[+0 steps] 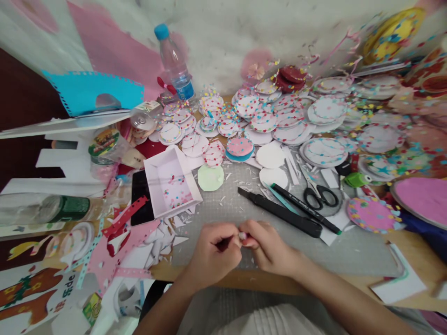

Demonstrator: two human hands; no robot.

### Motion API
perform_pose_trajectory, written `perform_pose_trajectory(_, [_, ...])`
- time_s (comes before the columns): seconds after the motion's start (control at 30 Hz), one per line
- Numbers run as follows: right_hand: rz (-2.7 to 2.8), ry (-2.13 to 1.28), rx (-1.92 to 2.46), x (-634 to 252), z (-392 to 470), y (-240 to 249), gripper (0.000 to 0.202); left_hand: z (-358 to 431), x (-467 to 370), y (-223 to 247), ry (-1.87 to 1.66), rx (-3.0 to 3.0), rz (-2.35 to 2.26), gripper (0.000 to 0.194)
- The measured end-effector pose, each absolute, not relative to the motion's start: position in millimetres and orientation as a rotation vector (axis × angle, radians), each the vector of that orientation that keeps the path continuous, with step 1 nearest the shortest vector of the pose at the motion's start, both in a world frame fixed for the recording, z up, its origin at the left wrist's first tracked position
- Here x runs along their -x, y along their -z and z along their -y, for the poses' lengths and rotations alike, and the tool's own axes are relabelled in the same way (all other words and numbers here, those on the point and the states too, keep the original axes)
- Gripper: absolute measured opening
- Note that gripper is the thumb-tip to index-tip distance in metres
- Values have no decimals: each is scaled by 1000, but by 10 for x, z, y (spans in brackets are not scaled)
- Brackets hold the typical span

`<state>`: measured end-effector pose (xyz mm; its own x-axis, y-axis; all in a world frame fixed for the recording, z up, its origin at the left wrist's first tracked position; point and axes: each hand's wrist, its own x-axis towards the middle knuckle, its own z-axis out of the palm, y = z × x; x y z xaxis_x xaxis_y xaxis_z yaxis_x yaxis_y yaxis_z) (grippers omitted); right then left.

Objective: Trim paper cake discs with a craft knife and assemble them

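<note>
Left hand [217, 249] and right hand [271, 249] pinch a small pale piece [242, 236] between fingers [250, 227].

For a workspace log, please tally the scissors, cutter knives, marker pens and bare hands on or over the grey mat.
Scissors: 1
Cutter knife: 1
Marker pen: 1
Left hand and right hand: 2
Total: 5

The left hand [217, 247] and the right hand [268, 245] meet over a grey cutting mat [363, 257] on the desk [240, 280], a small pale piece [242, 236] pinched between their fingers. Just beyond lie a black craft knife [287, 215], a marker [300, 204] and scissors [318, 188]. A white box [159, 179] holding confetti [178, 191] stands beside a black phone [137, 188].
</note>
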<state>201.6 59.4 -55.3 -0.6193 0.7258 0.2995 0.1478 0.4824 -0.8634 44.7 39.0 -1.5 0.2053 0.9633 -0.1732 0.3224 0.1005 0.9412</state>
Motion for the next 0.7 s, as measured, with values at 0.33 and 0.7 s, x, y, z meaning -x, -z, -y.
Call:
perform_pose_trajectory(0.33, [2053,-1181,632,-2032,-624,539,15,-430,-357,-57,-591,-1084,-1150,28])
perform_pose_trajectory(0.7, [2232,-955,603,-2012,-675,570,19,-475,-298,-83,-410,-1213,-1298,23])
